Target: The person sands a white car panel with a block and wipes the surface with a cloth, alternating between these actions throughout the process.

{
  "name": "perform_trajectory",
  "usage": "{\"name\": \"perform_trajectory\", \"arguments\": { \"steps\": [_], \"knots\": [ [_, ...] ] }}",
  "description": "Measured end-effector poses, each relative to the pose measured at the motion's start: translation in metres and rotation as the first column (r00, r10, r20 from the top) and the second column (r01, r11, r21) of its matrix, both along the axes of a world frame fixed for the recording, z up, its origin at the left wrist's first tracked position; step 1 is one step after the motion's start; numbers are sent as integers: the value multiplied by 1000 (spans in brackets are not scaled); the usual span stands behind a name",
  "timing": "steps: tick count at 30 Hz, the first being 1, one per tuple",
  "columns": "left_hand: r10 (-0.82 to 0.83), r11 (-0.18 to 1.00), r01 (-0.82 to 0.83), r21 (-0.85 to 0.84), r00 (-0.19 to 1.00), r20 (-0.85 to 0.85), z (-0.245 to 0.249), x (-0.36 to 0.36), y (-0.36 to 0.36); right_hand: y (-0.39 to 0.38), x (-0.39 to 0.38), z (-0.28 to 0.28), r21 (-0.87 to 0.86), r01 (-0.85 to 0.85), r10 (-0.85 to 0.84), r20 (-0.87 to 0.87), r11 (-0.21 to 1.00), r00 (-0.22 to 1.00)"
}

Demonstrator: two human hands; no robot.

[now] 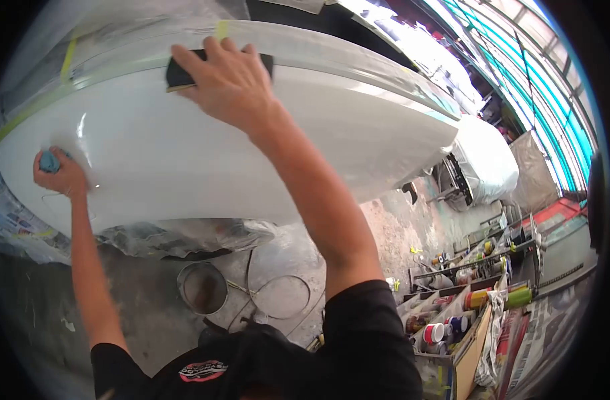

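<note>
A large white car body panel [185, 153] stretches out before me, glossy in places. My right hand [235, 83] is closed over a black sanding block [179, 72] that lies against the panel near its upper edge; the block's lower edge looks tan. At the left end of the panel, my left hand [63, 177] grips a small blue wad [49, 161], its fingers wrapped round it close over the white surface. Yellow masking tape [69, 60] and clear plastic film [131, 43] border the panel along the top.
On the floor below stand a round bucket [203, 288] and a looped hose [281, 297]. A divided crate [445, 320] of cans and bottles is at lower right. Newspaper [15, 217] covers the area left of the panel. Farther back sits a plastic-wrapped car part [485, 157].
</note>
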State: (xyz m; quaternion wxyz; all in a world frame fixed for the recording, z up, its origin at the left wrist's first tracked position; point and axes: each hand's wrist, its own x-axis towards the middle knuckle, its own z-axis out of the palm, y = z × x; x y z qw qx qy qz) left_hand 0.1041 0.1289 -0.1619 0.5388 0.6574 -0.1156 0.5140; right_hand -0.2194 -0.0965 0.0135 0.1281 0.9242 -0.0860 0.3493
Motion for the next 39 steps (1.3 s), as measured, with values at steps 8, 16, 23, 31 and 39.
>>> {"name": "perform_trajectory", "arguments": {
  "steps": [8, 16, 23, 31, 39],
  "knots": [
    [-49, 998, 48, -37, 999, -21, -2, 11, 2, -165, -260, 13, 110, 488, -475, -126, 866, 871],
    [25, 999, -24, 34, 999, -26, -7, 16, 9, -47, -69, -8, -6, 164, -164, 15, 986, 986],
    [-86, 996, 85, -34, 996, -23, -3, 21, 7, -163, -251, -3, 144, 321, -321, -21, 936, 947],
    [17, 999, -18, 31, 999, 36, -6, 25, 11, -37, -36, -26, -5, 63, -61, 172, 998, 983],
    [146, 986, -154, 60, 982, 121, -7, 26, 5, -143, -191, -86, -5, 456, -367, 587, 890, 722]
  ]
}}
